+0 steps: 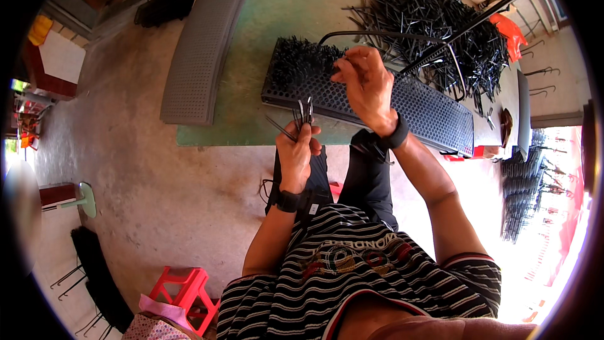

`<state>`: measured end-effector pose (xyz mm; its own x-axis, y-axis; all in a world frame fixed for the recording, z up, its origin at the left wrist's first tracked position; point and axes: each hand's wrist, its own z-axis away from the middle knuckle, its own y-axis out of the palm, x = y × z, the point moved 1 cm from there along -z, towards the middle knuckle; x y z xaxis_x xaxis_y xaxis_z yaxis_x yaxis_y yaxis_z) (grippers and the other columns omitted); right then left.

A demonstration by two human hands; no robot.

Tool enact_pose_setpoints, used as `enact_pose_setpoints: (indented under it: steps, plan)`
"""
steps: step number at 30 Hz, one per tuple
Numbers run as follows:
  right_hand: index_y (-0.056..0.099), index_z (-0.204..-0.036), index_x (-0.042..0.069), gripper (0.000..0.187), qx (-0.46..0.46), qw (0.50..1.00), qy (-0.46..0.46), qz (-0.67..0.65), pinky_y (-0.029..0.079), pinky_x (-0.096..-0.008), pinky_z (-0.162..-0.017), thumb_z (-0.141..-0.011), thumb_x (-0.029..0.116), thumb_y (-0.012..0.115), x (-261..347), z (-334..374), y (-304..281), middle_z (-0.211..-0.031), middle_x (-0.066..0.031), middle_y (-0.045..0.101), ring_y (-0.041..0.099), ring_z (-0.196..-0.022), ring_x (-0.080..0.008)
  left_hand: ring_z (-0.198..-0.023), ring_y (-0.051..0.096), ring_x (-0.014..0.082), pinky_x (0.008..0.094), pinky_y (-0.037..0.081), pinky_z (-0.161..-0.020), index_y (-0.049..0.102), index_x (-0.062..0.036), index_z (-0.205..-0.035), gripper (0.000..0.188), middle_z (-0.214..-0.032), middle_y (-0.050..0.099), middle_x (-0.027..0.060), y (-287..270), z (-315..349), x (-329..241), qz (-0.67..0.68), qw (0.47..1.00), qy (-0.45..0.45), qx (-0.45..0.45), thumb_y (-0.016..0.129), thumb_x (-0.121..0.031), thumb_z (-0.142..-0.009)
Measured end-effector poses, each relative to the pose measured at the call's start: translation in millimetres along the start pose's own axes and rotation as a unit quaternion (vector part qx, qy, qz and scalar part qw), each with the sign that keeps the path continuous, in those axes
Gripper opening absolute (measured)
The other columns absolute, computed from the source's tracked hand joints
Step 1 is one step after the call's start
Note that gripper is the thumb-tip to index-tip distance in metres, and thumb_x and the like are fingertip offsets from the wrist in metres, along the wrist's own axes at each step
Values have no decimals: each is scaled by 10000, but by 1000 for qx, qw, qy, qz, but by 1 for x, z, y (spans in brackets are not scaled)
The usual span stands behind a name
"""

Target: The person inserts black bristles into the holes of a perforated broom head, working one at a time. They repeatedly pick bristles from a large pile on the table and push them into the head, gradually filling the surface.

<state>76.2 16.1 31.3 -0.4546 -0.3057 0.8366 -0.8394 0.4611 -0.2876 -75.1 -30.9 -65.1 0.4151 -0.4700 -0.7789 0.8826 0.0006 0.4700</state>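
My left hand point(296, 154) is closed around a small bunch of thin black strips point(303, 112) with shiny ends, held just off the table's near edge. A long black perforated panel point(434, 118) with rows of round holes lies across the table. Short black pieces point(299, 66) stand thickly packed in its left part. Over the panel, beside that packed part, is my right hand point(368, 88), with its fingers bent together; whatever is between the fingertips is hidden. A large heap of loose black strips point(434, 31) lies behind the panel.
A black bent rod frame point(390, 34) and a slanting black bar point(481, 19) rise over the panel. At left a grey perforated panel point(201, 50) lies along the green table point(264, 6). A red stool point(182, 293) stands on the floor; orange bags point(508, 34) are at the right.
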Motion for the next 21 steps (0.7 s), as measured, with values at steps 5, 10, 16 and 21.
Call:
enact_pose_setpoints:
  steps: [5,10,16,21]
  plan:
    - [499,-950,21,131,18,999,-17,34,488,-256,-500,-857,25,591,-25,-7,11,-674,-97,626,659,-603,-148,-503,523,113,239,395,-433,595,-7,-949,166,-759,609,56,2,0,-3,5,1000,-5,-14,587,-164,-898]
    - [501,-941,22,125,34,996,-52,71,489,-284,-492,-854,28,590,-31,-9,18,-677,-119,616,654,-582,-184,-501,513,111,235,378,-433,589,-16,-926,159,-762,606,56,2,0,-7,20,1000,-3,-20,587,-173,-900]
    - [544,-902,25,95,68,989,-69,108,492,-345,-525,-831,43,604,-33,-11,16,-738,-130,608,641,-630,-259,-500,494,107,236,372,-435,590,-17,-945,160,-756,594,57,1,0,-6,40,999,1,-22,573,-173,-909]
    - [612,-828,44,75,139,945,-189,229,475,-401,-553,-795,106,639,-40,-13,18,-763,-124,594,596,-670,-326,-508,490,106,233,371,-441,589,-10,-959,171,-759,590,57,3,1,-7,45,999,11,-12,569,-173,-911]
